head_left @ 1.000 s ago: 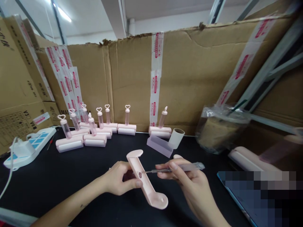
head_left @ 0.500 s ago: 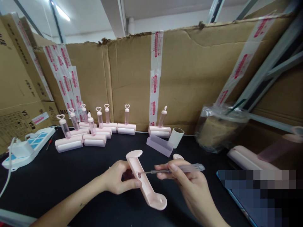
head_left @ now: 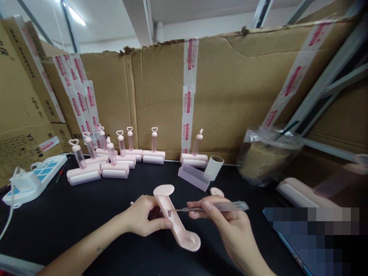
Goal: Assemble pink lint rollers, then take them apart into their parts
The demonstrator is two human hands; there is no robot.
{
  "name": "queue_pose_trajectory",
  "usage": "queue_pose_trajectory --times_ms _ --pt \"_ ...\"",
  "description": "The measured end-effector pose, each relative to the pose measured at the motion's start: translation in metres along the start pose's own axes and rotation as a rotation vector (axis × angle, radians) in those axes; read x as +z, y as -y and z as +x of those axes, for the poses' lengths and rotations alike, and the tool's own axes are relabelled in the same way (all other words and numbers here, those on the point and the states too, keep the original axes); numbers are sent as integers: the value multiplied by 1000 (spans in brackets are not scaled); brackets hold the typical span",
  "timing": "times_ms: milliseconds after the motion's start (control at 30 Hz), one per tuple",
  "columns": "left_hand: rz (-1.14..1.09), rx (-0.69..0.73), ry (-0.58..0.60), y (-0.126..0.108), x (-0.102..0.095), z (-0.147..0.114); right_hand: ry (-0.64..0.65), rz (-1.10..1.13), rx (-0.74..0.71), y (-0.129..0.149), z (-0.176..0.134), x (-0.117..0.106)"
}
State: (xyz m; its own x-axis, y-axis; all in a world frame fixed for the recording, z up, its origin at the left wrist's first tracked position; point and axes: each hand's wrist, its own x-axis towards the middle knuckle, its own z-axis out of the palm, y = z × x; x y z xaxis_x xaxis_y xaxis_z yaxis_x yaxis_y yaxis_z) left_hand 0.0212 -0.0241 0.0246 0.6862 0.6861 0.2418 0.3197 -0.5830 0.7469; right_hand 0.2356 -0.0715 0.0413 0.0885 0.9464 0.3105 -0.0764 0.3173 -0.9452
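My left hand (head_left: 143,215) is closed around the handle side of a pink lint roller holder (head_left: 178,226), its thumb on the holder's near edge. The open trough faces right, with a rounded end plate at each end. Most of the handle is hidden by my fingers. In my right hand (head_left: 230,220) is a screwdriver (head_left: 230,206) with a clear handle, gripped like a pen. Its thin shaft points left, and the tip sits at the hole in the middle of the trough. Just beyond my right hand lies a small pink round piece (head_left: 217,191), partly hidden.
Several finished-looking pink lint rollers (head_left: 115,170) stand at the back left. A purple translucent cover (head_left: 194,178) and a white tube (head_left: 215,168) lie behind my hands. A bagged drink cup (head_left: 258,159), another roller (head_left: 304,191) and a blue-edged, pixelated object (head_left: 283,235) are right; a power strip (head_left: 48,180) is left.
The holder has tilted slightly, its near end shifting up and left a little. My right hand has moved slightly, showing more of the small pink piece. The screwdriver tip stays at the hole.
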Motion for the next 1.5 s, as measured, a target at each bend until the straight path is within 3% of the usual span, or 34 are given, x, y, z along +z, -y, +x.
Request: queue_pose_trajectory --times_ms 133,467,567,633,733,867,967,1100,1300,1500 --pt "39 -21 -10 1 1 1 22 12 11 -5 1 0" --pt "-100 -78 -53 8 6 1 13 202 149 -15 2 2" --pt "-95 -60 -62 4 2 2 -14 181 118 -12 5 -2" --pt "-73 -58 -114 2 -2 2 -74 103 -16 -7 9 -9" --pt "11 -85 -216 3 -6 4 -149 -165 -338 3 12 -21" --pt "68 -119 -259 7 -4 6 33 -703 -572 2 6 -18" --pt "112 -135 -247 6 1 7 219 -943 -570 -7 -2 -3" --pt "133 -142 -186 0 5 8 372 -1084 -482 -16 -7 14" --pt "214 -120 -157 8 -8 8 340 -1107 -449 -22 5 7" --pt "596 44 -271 45 -25 19 281 -1275 -429 -32 34 -21"
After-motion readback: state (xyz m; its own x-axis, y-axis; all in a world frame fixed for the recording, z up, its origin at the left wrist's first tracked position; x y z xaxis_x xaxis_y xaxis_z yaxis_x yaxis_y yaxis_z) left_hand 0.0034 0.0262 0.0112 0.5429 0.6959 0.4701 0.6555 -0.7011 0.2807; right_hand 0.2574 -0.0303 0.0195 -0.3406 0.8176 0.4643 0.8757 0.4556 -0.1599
